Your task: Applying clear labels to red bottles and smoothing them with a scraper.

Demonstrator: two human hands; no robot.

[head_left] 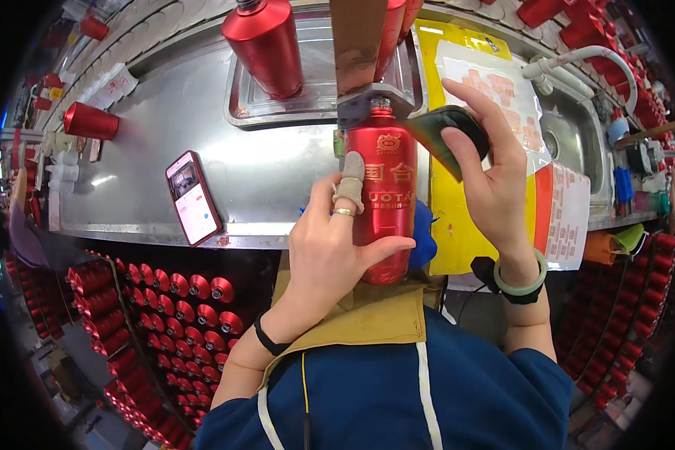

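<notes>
A glossy red bottle (386,217) with gold lettering lies in front of me, its neck pointing away toward a metal bracket (379,97). Over its left side rests my left hand (322,247), fingers along the body and thumb across the lower part; cloth tape wraps the index finger. My right hand (499,184) pinches a dark, flat, scraper-like piece (450,135) with a rounded back and a pointed end. That tip is close to the bottle's shoulder; whether they touch I cannot tell. Blue material (422,232) shows beside the bottle's lower right.
A phone (193,199) lies on the steel table at left. Behind stands a metal tray (240,97) with a large red bottle (266,45). At right are a yellow board (457,240), printed sheets (495,82) and a sink (570,139). Racked red bottles (180,315) fill the lower left.
</notes>
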